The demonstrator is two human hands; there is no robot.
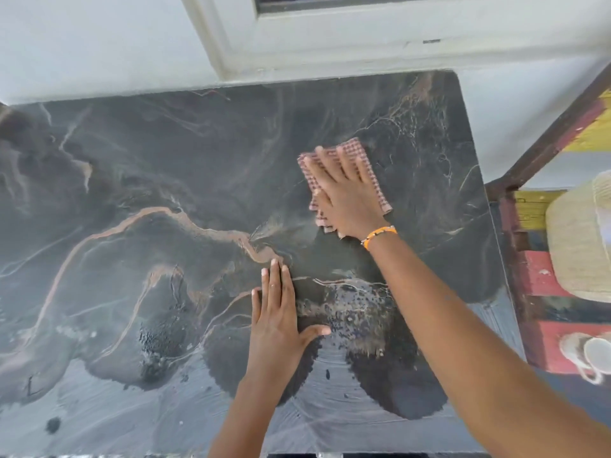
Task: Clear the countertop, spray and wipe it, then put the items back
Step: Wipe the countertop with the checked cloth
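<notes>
The right hand (347,196) presses flat fingers on the pink cloth (344,183) to wipe the counter (132,193). The left hand (277,312) rests flat, fingers straight, likely for balance.

The tabletop (165,193) is dark marbled stone with tan veins, wet in streaks and droplets along its near part. A pink waffle-weave cloth (370,173), folded, lies flat on its far right area, pressed under a hand (347,193).
</notes>
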